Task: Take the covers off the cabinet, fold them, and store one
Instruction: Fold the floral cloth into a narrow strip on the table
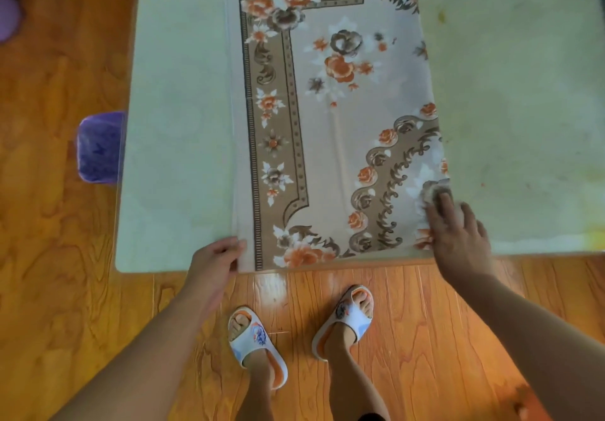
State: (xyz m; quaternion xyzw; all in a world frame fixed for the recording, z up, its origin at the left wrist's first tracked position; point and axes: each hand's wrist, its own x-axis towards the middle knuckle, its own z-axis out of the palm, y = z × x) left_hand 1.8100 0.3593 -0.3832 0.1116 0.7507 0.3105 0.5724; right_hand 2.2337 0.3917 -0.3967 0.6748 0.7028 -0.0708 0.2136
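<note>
The folded beige floral fabric cover is pinched by the left hand at its near corner and pressed flat beneath the open right hand; uneven smoothing could skew the stacked edges.

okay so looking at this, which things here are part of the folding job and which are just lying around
Job: floral cover, left hand gripping its near corner, right hand flat on its right edge, the white top it lies on.

Lying about: purple stool, purple thing far left.

Blurred hand, cloth and counter cut off at the edges

The right hand is motion-blurred. The cover runs past the top edge, the counter past the right. Purple objects at left are unidentifiable.
</note>
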